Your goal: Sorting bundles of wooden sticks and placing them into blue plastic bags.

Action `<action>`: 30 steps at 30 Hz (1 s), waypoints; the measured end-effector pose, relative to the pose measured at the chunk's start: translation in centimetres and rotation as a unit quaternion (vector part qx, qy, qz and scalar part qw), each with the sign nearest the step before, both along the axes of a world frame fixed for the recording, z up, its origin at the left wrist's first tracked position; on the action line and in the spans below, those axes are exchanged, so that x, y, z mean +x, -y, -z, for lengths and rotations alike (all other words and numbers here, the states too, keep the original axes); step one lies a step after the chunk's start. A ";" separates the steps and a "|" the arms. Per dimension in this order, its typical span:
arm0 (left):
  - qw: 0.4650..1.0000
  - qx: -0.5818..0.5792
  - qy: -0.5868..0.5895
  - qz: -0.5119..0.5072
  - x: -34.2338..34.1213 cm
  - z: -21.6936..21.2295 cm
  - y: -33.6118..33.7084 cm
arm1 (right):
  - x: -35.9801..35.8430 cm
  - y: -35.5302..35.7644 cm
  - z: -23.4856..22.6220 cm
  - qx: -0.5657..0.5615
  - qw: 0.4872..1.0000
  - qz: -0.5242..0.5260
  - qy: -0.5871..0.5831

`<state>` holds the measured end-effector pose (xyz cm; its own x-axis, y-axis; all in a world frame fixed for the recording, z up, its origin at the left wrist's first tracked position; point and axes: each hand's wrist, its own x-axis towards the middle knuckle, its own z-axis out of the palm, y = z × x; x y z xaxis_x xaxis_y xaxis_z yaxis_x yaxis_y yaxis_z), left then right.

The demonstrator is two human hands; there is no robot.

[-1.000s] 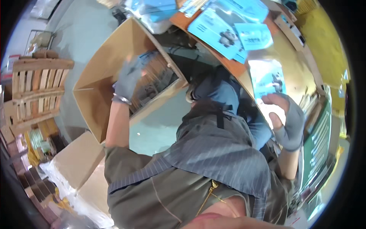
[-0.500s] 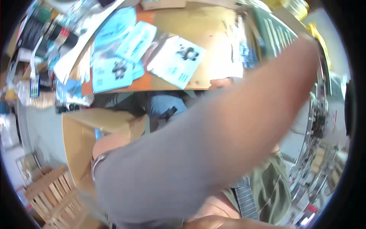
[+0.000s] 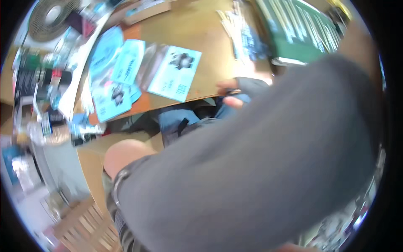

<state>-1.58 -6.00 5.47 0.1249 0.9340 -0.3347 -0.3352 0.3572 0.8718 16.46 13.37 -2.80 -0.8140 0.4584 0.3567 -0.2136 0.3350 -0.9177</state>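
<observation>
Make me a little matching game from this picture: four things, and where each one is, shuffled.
1. Left hand
2. Right hand
3. Wooden pallet
4. Panda-printed packets

A. Lying flat on the table
B. Down at the picture's lower left
C. Filling much of the view, close to the camera
D. Smaller-looking, by the table's edge

Pairs: 1-C, 2-D, 3-B, 4-A

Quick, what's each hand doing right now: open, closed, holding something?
Left hand: gloved, blurred close to the camera; open or closed cannot be told.
Right hand: by the near edge of the table, partly hidden; cannot be told.
</observation>
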 end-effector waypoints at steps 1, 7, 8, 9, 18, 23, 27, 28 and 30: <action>0.999 0.012 0.005 0.036 -0.5 -0.2 -1.4 | 0.3 0.0 -0.3 0.060 0.996 0.028 0.057; 0.988 0.093 0.001 0.126 -1.1 -0.8 -7.0 | 3.2 0.9 -1.2 -0.090 0.990 0.101 0.041; 0.984 0.113 0.000 0.136 -1.1 -1.0 -8.3 | 3.6 0.3 -1.1 -0.134 0.985 0.107 0.017; 0.982 0.127 0.001 0.144 -0.9 -0.9 -9.0 | 3.8 2.5 1.2 -0.299 0.903 0.309 -0.019; 0.957 0.232 -0.005 0.177 -0.9 -2.2 -11.7 | 5.8 0.8 0.7 0.006 0.974 0.194 0.116; 0.948 0.278 -0.009 0.153 -1.0 -2.4 -11.2 | 5.6 2.2 -0.4 0.134 0.961 0.240 0.038; 0.939 0.318 -0.026 0.126 -1.4 -2.4 -11.2 | 4.8 1.1 0.3 0.041 0.978 0.185 0.092; 0.937 0.325 -0.015 0.129 -1.1 -2.8 -11.2 | 5.5 1.2 1.6 0.050 0.974 0.177 0.136; 0.935 0.340 -0.051 0.085 -1.4 -3.3 -9.4 | 4.8 0.6 5.3 0.029 0.982 0.161 0.097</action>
<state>-2.98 3.39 8.73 0.2904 0.9050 0.3108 -0.2272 -0.2503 0.9412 21.22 12.75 -8.07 -0.6851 0.6866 0.2433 0.0885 0.4099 -0.9078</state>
